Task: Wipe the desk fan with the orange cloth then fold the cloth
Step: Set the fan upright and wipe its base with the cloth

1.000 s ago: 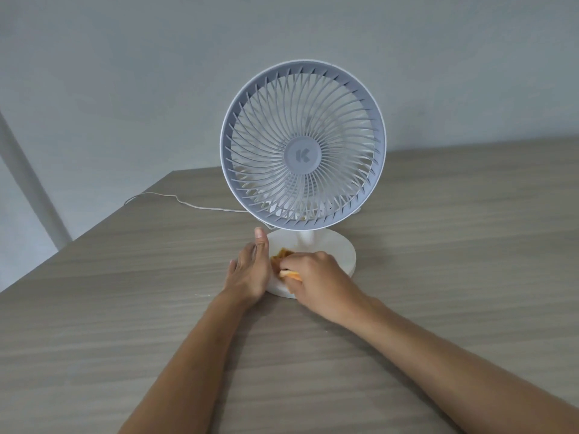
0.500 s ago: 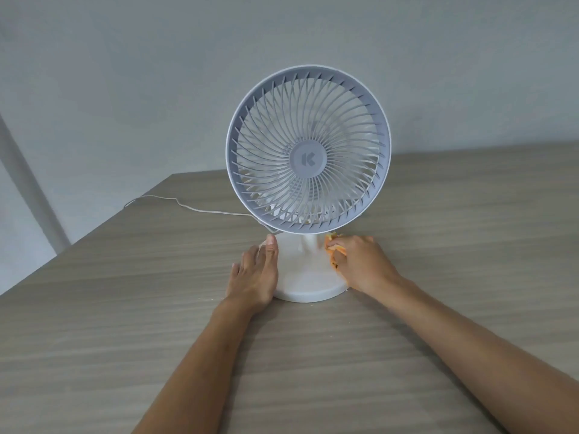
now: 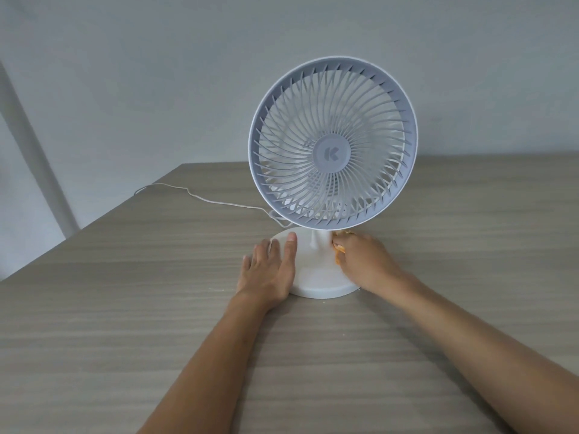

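The right hand is clenching the orange cloth in a bunch, so that only a few folds are showing between the fingers, and is pressing it against the right side of the white stem just under the fan head. A second ago this hand was rubbing the front left of the base, beside the other hand; half a second ago it was reaching the right rim; now it is working at the foot of the stem, so the wiping is travelling around the stand from left to right and beginning to climb.

The left hand is lying released, fingers straight and flat, with the thumb resting on the left edge of the round base and the other fingers on the bench. It is keeping that place across all three moments, apparently steadying the desk fan against the push of the cloth.

The fan is standing upright on the bench near the far edge, its grille tilted slightly back and facing the person, with a thin white cable trailing off to the left behind it.

Judging from this, the base is probably mostly done, while the stem is in hand and the grille and rim are likely still waiting. Folding the cloth is not yet beginning.
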A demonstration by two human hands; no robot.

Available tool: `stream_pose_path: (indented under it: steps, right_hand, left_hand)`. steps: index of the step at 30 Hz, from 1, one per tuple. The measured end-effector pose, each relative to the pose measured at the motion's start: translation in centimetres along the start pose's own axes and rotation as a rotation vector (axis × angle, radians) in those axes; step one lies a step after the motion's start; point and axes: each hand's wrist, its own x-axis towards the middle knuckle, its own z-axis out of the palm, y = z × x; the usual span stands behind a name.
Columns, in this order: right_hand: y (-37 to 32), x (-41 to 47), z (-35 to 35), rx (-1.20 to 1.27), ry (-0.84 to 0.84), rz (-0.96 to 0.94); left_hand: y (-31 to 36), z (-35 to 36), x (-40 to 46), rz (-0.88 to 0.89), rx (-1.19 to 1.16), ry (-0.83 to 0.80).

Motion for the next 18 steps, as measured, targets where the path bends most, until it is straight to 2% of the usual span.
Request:
stream_pose_path:
  steps: [3, 8, 18]
  right_hand:
    - [-1.9, -3.0, 0.1, 0.056, 0.007, -0.061]
    - [-4.5, -3.9, 0.2, 0.11, -0.009, -0.282]
    - [-7.7, 2.5, 1.5, 0.095, -0.194, -0.201]
  left_hand:
    - [-0.1, 0.0, 0.1, -0.004, -0.002, 0.0]
    - [0.4, -0.7, -0.6, 0.007, -0.021, -0.03]
    - [0.3, -0.3, -0.1, -0.086, -0.323, 0.004]
